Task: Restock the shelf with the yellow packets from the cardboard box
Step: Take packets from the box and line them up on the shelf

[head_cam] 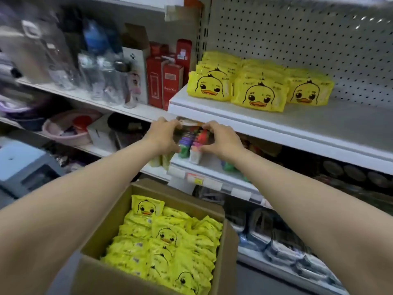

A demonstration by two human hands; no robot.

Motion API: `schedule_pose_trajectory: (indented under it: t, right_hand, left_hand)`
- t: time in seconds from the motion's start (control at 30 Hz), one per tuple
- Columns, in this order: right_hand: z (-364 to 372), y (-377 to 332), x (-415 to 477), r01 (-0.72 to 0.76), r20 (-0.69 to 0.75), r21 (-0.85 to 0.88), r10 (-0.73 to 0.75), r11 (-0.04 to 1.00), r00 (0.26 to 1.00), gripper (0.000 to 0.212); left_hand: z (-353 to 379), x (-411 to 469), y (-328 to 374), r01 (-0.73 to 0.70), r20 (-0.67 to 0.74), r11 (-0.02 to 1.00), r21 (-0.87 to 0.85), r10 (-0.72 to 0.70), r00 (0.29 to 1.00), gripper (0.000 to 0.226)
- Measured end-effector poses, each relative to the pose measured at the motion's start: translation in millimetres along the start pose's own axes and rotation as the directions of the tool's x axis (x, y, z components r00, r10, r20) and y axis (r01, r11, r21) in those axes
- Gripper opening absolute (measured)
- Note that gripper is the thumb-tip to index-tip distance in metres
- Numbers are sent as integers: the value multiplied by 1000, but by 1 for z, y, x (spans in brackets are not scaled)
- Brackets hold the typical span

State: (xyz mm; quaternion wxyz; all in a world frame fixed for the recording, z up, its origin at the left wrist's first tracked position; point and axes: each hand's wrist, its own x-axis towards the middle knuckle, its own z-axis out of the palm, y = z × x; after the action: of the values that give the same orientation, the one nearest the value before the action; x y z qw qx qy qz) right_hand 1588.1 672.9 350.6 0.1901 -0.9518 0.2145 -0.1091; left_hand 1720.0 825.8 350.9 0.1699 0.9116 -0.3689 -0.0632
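The person's left hand point(164, 135) and right hand point(222, 139) reach under the upper shelf point(319, 124). Together they grip a clear-wrapped pack point(192, 139) of purple, green, red and white items, the left hand's fingers curled round its left side and the right hand's round its right. The pack stands on the lower shelf point(212, 165), near its left end. Its printing is too blurred to read.

The cardboard box point(228, 252) sits open below the forearms, filled with yellow packets point(161, 248) lying in overlapping rows. One upright packet point(146, 207) stands at the far left corner, showing a cartoon duck face.

On the upper shelf, more duck packets point(258, 95) stand in three rows, face forward, in front of a white pegboard point(297, 39). Small dark lettering flanks each duck's head but cannot be read.

To the left of them stand red cartons point(165, 84) with white script that is illegible, and clear bottles point(102, 75) beyond. Price tags point(196, 178) line the lower shelf's front edge, one of them orange; their figures cannot be made out.
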Motion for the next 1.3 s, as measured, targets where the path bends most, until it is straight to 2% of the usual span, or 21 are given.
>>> schedule_pose_trajectory:
  t: [0.13, 0.27, 0.37, 0.5, 0.67, 0.77, 0.87, 1.07, 1.17, 1.23, 1.3]
  right_hand:
    - [57, 5, -18, 66, 144, -68, -55, 996, 988, 59]
    - [115, 25, -34, 4, 327, -10, -1, 1000, 945, 59]
    - [153, 41, -45, -81, 519, -3, 71, 997, 852, 62]
    - [204, 65, -73, -202, 717, 42, 111, 979, 688, 53]
    - [270, 93, -122, -402, 859, 23, 187, 915, 476, 41]
    - [302, 109, -146, -480, 884, -28, 246, 877, 398, 43]
    - [325, 121, -162, -564, 891, -78, 312, 822, 331, 49]
    - [345, 125, -167, -581, 859, -172, 410, 795, 307, 64]
    - [350, 129, -171, -570, 854, -184, 417, 801, 311, 59]
    - [353, 128, -177, -513, 860, -197, 398, 836, 318, 59]
    - [357, 126, -185, -457, 846, -203, 390, 866, 363, 54]
  left_hand:
    - [48, -28, -36, 141, 127, 989, -48, -134, 983, 76]
    - [96, -56, -68, 273, 245, 959, -69, -249, 937, 75]
    - [130, -71, -88, 325, 322, 946, -21, -301, 898, 74]
    - [182, -91, -110, 417, 466, 906, -76, -337, 818, 68]
    - [259, -130, -124, 510, 729, 850, -136, -263, 632, 47]
    - [302, -152, -131, 500, 855, 859, -107, -178, 488, 38]
    - [333, -173, -134, 506, 906, 857, -97, -135, 402, 34]
    - [363, -170, -133, 468, 935, 877, -109, -70, 348, 36]
    - [372, -168, -136, 439, 950, 893, -96, -50, 308, 41]
    - [378, -172, -137, 407, 960, 912, -54, -64, 272, 43]
    - [383, -174, -136, 391, 959, 919, -51, -64, 274, 40]
